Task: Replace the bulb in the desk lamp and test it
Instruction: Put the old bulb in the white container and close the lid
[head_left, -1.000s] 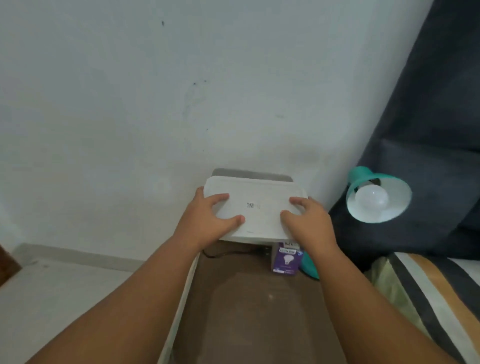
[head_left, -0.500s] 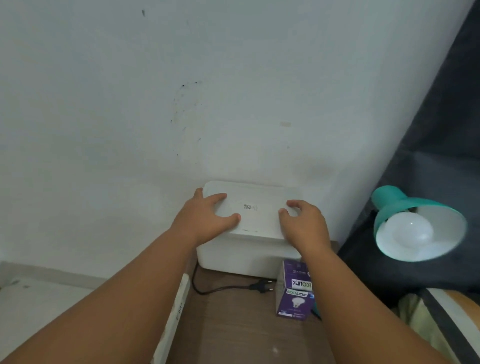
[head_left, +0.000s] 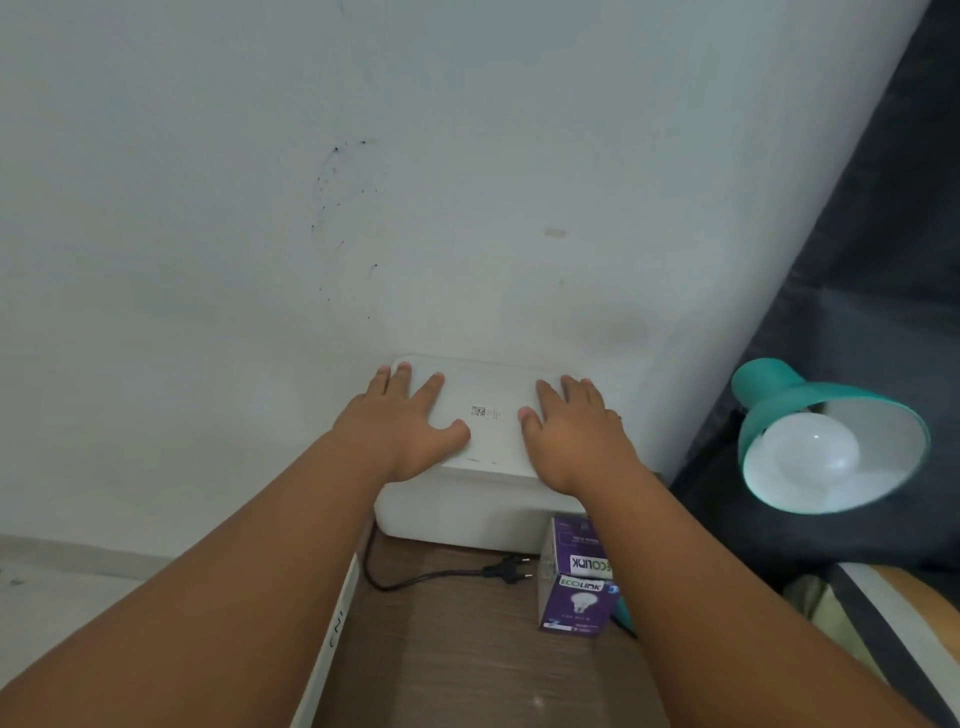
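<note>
I had both palms flat on the lid of the white rectangular plastic box (head_left: 485, 431) against the pale wall (head_left: 363, 182). My left hand (head_left: 402, 423) lay with fingers spread and gripping nothing; my right hand (head_left: 574, 434) lay likewise. The teal metal desk lamp (head_left: 810, 415) stood to the right, its white round bulb (head_left: 810, 449) seated in the shade. The purple cardboard bulb carton (head_left: 576, 597) stood on the brown wooden tabletop (head_left: 457, 665), beside the black power plug (head_left: 506, 571), which lay loose.
</note>
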